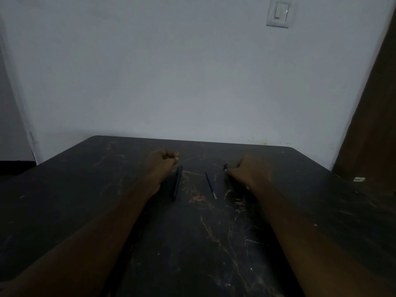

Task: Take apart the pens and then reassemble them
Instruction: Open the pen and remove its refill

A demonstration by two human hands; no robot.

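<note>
A thin refill (211, 185) lies loose between 2 dark pens, so disassembly looks underway. The right hand (249, 171) closes on the right pen (232, 181); the left hand (164, 162) is fisted beside the left pen (177, 182), contents unclear. Next: lift and pull it apart

The room is dim. A dark, scratched bench (192, 243) stands against a pale wall (171, 71) with a white light switch (278, 12).
</note>
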